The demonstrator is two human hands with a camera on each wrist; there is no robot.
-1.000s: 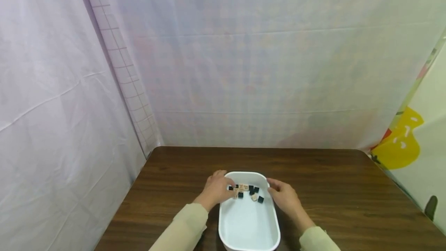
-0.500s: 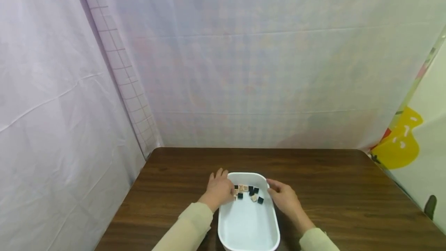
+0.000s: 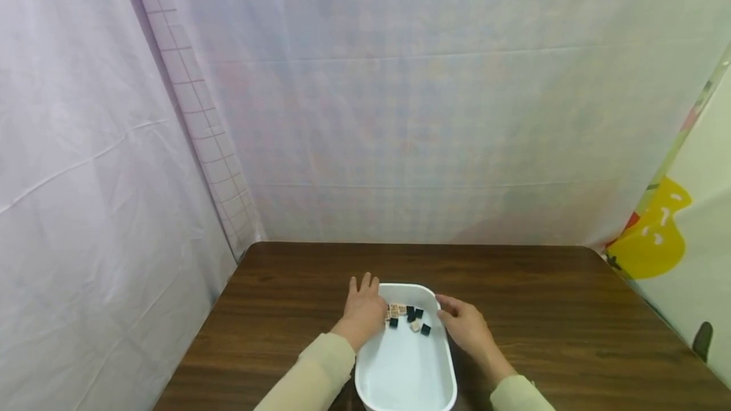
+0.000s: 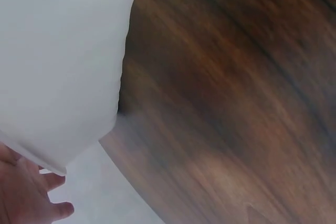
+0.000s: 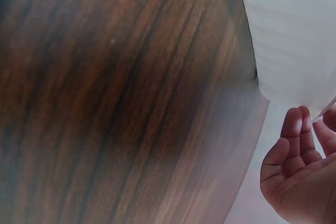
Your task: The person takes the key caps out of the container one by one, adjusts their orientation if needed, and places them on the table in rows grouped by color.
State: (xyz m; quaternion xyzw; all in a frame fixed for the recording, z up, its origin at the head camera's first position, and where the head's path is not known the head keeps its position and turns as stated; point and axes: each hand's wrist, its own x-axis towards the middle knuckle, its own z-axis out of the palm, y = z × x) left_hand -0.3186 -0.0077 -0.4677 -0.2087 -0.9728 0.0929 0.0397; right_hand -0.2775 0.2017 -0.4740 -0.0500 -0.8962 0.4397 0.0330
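Note:
A white oblong tub (image 3: 405, 366) with rounded corners stands lengthwise in front of me. Toward its far end lie several small square tiles, some black (image 3: 426, 330) and some tan with dark markings (image 3: 394, 311). My left hand (image 3: 363, 314) reaches over the left rim; some fingers stretch out straight beyond the wall while thumb and index are hidden down by the tiles, so I cannot tell what they pinch. Opposite, my right hand (image 3: 465, 328) holds the right rim near the far corner. The right wrist view shows that hand's curled fingers (image 5: 293, 124) against the outer wall.
Both hands work over a brown wood-grain table (image 3: 559, 309). Its far edge meets a pale hanging curtain (image 3: 411, 113), and another white curtain (image 3: 91, 208) hangs along the left. A yellow gourd-shaped print (image 3: 653, 246) decorates the cloth on the right.
My left hand has shifted right, covering the leftmost tiles, and its outer fingers have spread apart. The right hand keeps its place on the rim. Visible tiles stay nearly where they were.

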